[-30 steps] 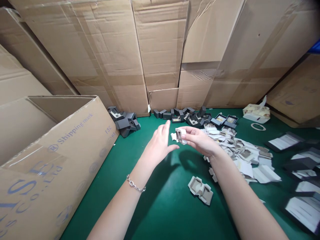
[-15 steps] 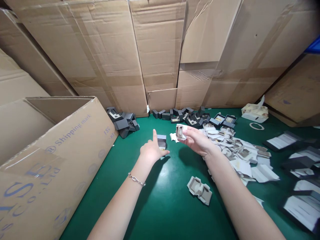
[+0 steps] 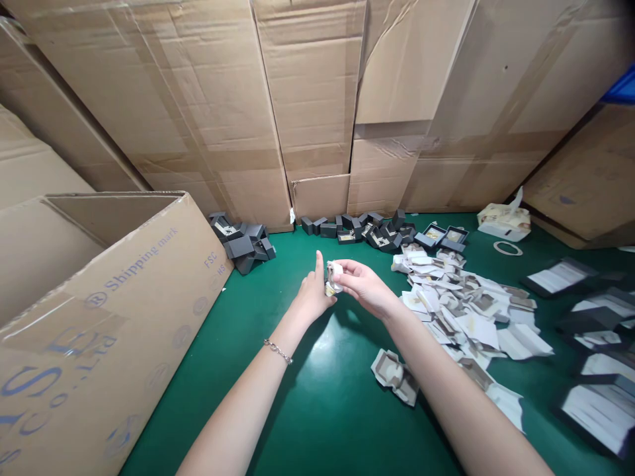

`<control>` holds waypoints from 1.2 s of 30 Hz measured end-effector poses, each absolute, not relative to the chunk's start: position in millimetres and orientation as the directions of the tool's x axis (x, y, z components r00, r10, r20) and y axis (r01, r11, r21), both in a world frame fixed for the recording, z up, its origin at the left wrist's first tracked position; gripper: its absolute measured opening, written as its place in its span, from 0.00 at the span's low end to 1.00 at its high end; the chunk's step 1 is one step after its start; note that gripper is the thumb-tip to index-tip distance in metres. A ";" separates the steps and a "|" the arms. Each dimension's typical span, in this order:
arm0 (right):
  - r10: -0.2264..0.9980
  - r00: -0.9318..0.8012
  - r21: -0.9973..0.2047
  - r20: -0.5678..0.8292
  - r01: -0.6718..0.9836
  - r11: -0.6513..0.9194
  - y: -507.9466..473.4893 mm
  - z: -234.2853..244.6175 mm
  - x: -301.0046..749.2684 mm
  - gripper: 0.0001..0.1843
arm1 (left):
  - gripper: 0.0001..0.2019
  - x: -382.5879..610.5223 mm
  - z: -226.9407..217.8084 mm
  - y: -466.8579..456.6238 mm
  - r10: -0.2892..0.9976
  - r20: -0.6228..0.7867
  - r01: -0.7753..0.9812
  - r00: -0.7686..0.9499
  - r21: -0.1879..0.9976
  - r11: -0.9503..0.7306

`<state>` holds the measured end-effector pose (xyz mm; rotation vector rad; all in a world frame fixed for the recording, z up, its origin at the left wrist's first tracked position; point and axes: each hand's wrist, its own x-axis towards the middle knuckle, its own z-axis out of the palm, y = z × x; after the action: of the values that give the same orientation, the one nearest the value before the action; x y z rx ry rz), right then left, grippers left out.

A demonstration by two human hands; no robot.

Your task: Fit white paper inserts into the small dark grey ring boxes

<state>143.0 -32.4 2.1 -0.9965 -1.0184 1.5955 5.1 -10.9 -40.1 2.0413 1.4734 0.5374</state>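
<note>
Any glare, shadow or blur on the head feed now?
Head view: pale glare on the green table; head view: dark shadow beside the left arm; head view: boxes at the right edge look smeared; head view: the right hand's white piece is too small for detail.

The fingers of the right hand [image 3: 364,285] partly cover a crumpled white piece [image 3: 333,272], and whether the left hand [image 3: 309,297] grips anything behind it cannot be told. The right forearm hides one edge of a grey-white insert [image 3: 389,369]. Open dark boxes [image 3: 598,416] at the right blur, the nearest cut by the picture's edge. The large carton [image 3: 163,291] runs out of view at left, its floor unseen. What the small black boxes [image 3: 380,237] contain is too tiny to identify.
</note>
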 end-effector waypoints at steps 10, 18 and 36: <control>0.955 0.247 -0.983 0.166 0.118 0.140 -26.2 -9.5 144.2 0.21 | 0.46 15.5 -31.1 -17.5 0.916 0.321 0.686 0.240 0.611 -0.394; 0.888 0.231 -0.865 0.398 0.417 0.279 -38.9 2.0 137.7 0.21 | 0.42 15.4 -15.8 -25.0 0.792 0.545 0.721 0.275 0.429 -0.545; 0.759 0.130 -0.676 0.637 0.567 0.470 -39.3 0.0 138.6 0.29 | 0.41 10.1 -3.5 -22.2 0.390 0.874 0.725 0.289 0.067 -0.686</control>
<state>138.6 -39.3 0.0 -1.1986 -1.5446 0.2044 10.1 -22.2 -3.5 2.7796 1.2623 1.6975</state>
